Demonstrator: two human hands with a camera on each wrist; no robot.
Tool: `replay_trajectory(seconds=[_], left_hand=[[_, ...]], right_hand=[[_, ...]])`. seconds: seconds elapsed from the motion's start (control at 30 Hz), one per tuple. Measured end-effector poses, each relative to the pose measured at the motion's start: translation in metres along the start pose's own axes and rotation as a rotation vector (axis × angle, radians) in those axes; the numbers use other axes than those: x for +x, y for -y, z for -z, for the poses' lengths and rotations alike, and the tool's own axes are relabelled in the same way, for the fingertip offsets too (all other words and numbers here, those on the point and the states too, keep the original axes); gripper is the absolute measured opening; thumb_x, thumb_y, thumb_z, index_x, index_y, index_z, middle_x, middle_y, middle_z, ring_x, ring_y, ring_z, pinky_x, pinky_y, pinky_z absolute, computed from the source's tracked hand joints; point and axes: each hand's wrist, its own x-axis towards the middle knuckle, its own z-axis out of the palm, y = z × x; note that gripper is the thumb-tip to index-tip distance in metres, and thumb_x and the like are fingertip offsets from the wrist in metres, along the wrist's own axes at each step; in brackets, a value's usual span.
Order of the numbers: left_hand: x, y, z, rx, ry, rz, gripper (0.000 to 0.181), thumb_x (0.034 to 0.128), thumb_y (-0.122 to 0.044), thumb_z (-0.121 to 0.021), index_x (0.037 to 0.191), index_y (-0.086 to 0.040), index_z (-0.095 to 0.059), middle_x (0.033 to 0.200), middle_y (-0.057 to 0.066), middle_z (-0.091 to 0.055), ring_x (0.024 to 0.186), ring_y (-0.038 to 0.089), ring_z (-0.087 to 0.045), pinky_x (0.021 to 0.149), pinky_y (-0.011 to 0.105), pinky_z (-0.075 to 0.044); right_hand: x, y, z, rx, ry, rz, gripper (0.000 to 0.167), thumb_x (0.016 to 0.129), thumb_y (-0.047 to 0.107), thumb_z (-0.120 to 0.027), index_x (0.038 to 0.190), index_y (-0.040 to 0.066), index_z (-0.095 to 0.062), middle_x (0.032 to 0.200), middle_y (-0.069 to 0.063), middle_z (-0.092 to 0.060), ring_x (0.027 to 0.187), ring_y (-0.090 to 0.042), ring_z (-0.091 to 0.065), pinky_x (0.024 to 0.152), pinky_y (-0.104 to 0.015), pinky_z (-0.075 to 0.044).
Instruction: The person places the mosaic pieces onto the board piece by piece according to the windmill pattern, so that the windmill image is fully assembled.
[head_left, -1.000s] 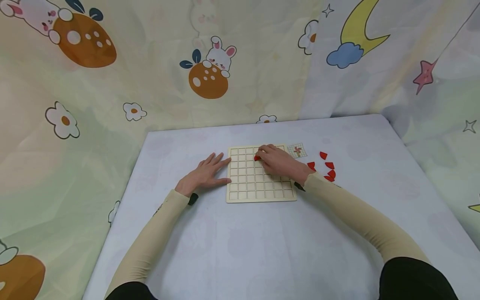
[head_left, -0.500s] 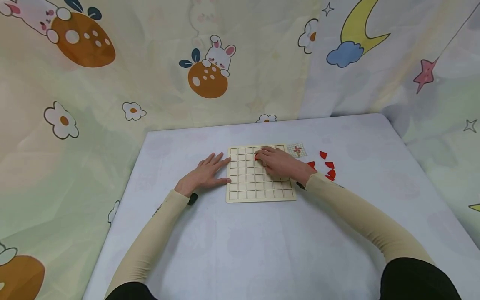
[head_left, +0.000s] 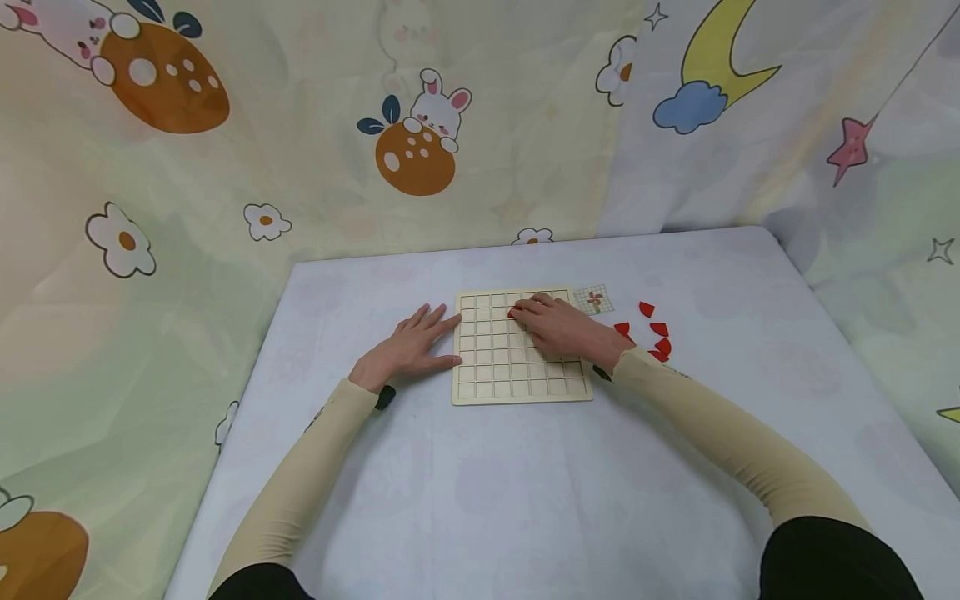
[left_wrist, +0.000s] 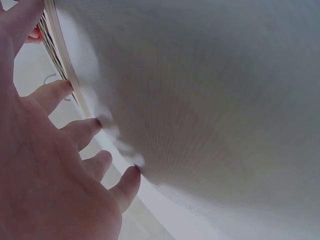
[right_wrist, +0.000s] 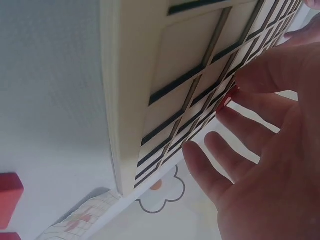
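A pale wooden grid board [head_left: 491, 358] lies on the white table. My left hand [head_left: 411, 346] is spread at its left side, with the thumb and a fingertip touching the board's edge. Over the upper middle of the grid, my right hand [head_left: 558, 323] has its thumb and fingertips gathered at a small red piece [head_left: 512, 314]. In the right wrist view that red piece [right_wrist: 227, 100] shows between the thumb and fingers, low against the grid. Most of it is hidden by the fingers. The other fingers of the right hand are loosely bent.
A small card [head_left: 595, 300] with a printed grid and red pattern lies by the board's upper right corner. Several loose red pieces [head_left: 659, 330] with curved sides are scattered right of the board. A patterned cloth [head_left: 322, 167] hangs behind the table.
My right hand has shifted very slightly to the right, and its fingers have moved around the red piece, less of which shows now. My left hand has kept its place.
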Motion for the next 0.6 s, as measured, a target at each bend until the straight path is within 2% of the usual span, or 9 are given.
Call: replay_trajectory(seconds=[0.2, 0.37, 0.5, 0.6], left_hand=[[0.0, -0.001, 0.001, 0.002, 0.006, 0.004, 0.087, 0.089, -0.075, -0.053, 0.161, -0.038, -0.019, 0.171, 0.001, -0.008, 0.158, 0.029, 0.004, 0.124, 0.058, -0.012], [0.001, 0.0, 0.002, 0.039, 0.008, -0.004, 0.088, 0.0897, -0.075, -0.051, 0.161, -0.036, -0.019, 0.171, 0.003, -0.009, 0.158, 0.031, 0.003, 0.124, 0.059, -0.01], [0.001, 0.0, 0.003, 0.057, 0.011, -0.006, 0.088, 0.0896, -0.076, -0.05, 0.161, -0.036, -0.019, 0.171, 0.004, -0.009, 0.158, 0.031, 0.002, 0.124, 0.059, -0.008], [0.001, -0.001, 0.004, 0.055, 0.015, -0.005, 0.088, 0.0895, -0.076, -0.05, 0.161, -0.036, -0.019, 0.171, 0.004, -0.009, 0.158, 0.031, 0.003, 0.124, 0.059, -0.006]], right_hand=[[0.0, -0.001, -0.002, 0.023, 0.004, -0.019, 0.052, 0.104, 0.018, -0.044, 0.156, 0.01, -0.037, 0.16, -0.012, -0.038, 0.149, -0.033, -0.031, 0.117, -0.054, -0.034], [-0.003, -0.006, 0.001, 0.049, 0.01, -0.047, 0.053, 0.105, 0.022, -0.045, 0.156, 0.011, -0.035, 0.163, -0.013, -0.033, 0.15, -0.033, -0.029, 0.12, -0.053, -0.031], [-0.01, -0.011, 0.004, 0.06, 0.003, -0.06, 0.053, 0.105, 0.021, -0.048, 0.156, 0.009, -0.036, 0.162, -0.014, -0.034, 0.15, -0.035, -0.03, 0.12, -0.052, -0.03], [-0.018, -0.017, 0.007, 0.09, 0.008, -0.099, 0.055, 0.104, 0.023, -0.05, 0.156, 0.011, -0.036, 0.163, -0.013, -0.033, 0.151, -0.034, -0.028, 0.12, -0.054, -0.029]])
